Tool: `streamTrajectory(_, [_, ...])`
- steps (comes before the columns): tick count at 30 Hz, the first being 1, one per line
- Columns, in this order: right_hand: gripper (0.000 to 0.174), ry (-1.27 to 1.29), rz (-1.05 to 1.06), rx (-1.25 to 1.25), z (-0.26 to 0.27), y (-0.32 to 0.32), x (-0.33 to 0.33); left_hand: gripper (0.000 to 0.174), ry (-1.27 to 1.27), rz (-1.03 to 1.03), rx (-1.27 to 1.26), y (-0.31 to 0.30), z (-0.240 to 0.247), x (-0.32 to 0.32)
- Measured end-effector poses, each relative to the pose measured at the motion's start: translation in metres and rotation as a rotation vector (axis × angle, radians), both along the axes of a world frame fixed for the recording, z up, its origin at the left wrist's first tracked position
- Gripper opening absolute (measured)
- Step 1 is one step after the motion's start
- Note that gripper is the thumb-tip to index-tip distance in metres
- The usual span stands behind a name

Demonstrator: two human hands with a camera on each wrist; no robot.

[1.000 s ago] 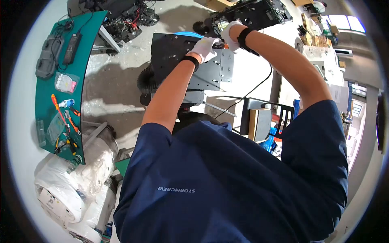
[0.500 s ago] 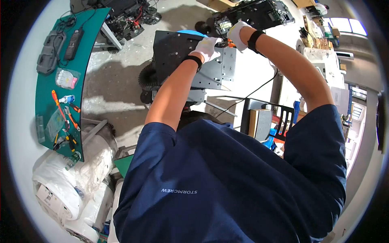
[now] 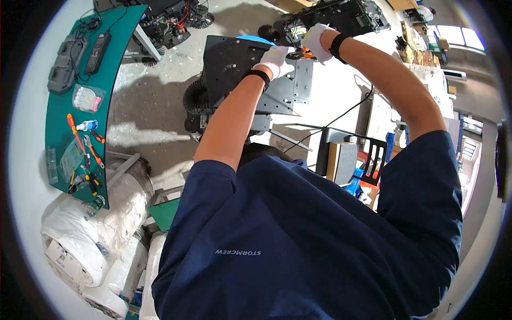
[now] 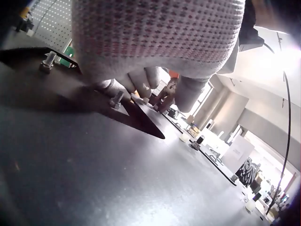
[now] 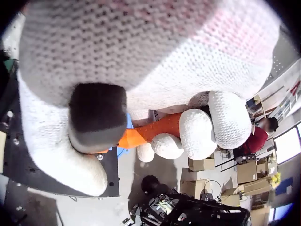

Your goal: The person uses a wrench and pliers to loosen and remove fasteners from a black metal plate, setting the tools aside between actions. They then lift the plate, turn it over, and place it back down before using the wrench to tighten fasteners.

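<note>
Both hands wear white knit gloves. My right hand (image 3: 318,42) curls its fingers round the handle of orange-handled pliers (image 5: 157,130); its thumb lies on the other side in the right wrist view. My left hand (image 3: 275,60) is at the edge of a black metal panel (image 3: 229,56), fingers bent over it. Between its thumb and fingertips shows the worn metal head (image 4: 167,94) of the pliers, partly hidden by the glove. A threaded bolt (image 4: 117,100) sticks up from the panel beside those fingers, and another bolt (image 4: 48,61) stands farther left.
A green table (image 3: 80,125) at left bears tools, bagged gloves and a grey case. A brush wheel (image 3: 196,97) sits beside the panel. Another black machine (image 3: 341,21) stands beyond the hands. A chair (image 3: 341,154) and a hanging black cable (image 3: 341,113) are at right.
My right hand has shifted a little to the right, away from my left hand, and more of the orange handle shows. My left hand keeps its place at the panel edge.
</note>
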State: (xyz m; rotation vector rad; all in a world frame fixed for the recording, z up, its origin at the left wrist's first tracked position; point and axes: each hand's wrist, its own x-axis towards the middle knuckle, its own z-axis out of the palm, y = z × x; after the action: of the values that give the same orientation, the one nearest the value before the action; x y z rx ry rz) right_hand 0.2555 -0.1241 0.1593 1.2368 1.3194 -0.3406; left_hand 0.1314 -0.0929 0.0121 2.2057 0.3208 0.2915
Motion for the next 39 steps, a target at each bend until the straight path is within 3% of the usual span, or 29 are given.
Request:
streamTrajectory(6, [0.051, 0.087, 0.165, 0.115, 0.017, -0.006, -0.016, 0.058, -0.013, -0.02, -0.026, 0.003, -0.007, 0.0])
streamTrajectory(9, [0.02, 0.097, 0.138, 0.007, 0.023, 0.009, -0.042, 0.058, 0.007, -0.013, -0.053, 0.001, 0.008, -0.009])
streamTrajectory(12, [0.024, 0.112, 0.293, 0.132, 0.007, 0.008, -0.032, 0.06, 0.065, -0.022, -0.024, 0.002, 0.012, -0.012])
streamTrajectory(18, [0.026, 0.046, 0.195, 0.051, 0.021, -0.007, -0.015, 0.057, -0.007, -0.037, -0.08, 0.003, -0.004, -0.002])
streamTrajectory(20, [0.032, 0.132, 0.203, 0.266, 0.013, -0.023, 0.002, 0.057, -0.056, -0.032, -0.064, 0.003, 0.002, -0.01])
streamTrajectory(21, [0.037, 0.146, 0.163, 0.268, 0.012, -0.028, 0.009, 0.057, -0.035, -0.033, -0.091, 0.003, 0.007, -0.012])
streamTrajectory(28, [0.03, 0.267, -0.246, 0.517, 0.01, -0.08, 0.005, 0.061, -0.037, -0.011, -0.089, -0.004, 0.007, -0.015])
streamTrajectory(30, [0.032, 0.283, -0.382, 0.553, 0.016, -0.093, -0.004, 0.061, -0.133, -0.023, -0.033, -0.004, -0.004, -0.011])
streamTrajectory(32, [0.035, 0.414, -0.484, 0.741, 0.0, -0.117, 0.001, 0.064, -0.108, -0.018, 0.006, -0.007, -0.005, -0.011])
streamTrajectory(34, [0.049, 0.507, -0.589, 0.833, 0.004, -0.134, -0.007, 0.059, -0.076, -0.038, -0.017, -0.005, 0.009, -0.016])
streamTrajectory(37, [0.051, 0.636, -0.625, 1.009, 0.002, -0.159, -0.023, 0.044, -0.105, 0.038, -0.412, 0.004, 0.02, -0.038])
streamTrajectory(38, [0.051, 0.851, -0.65, 1.161, -0.025, -0.174, -0.019, 0.039, -0.038, 0.087, -0.487, 0.006, 0.038, -0.057])
streamTrajectory(39, [0.052, 0.874, -0.75, 1.133, -0.026, -0.178, -0.023, 0.034, -0.139, 0.104, -0.508, 0.011, 0.029, -0.075])
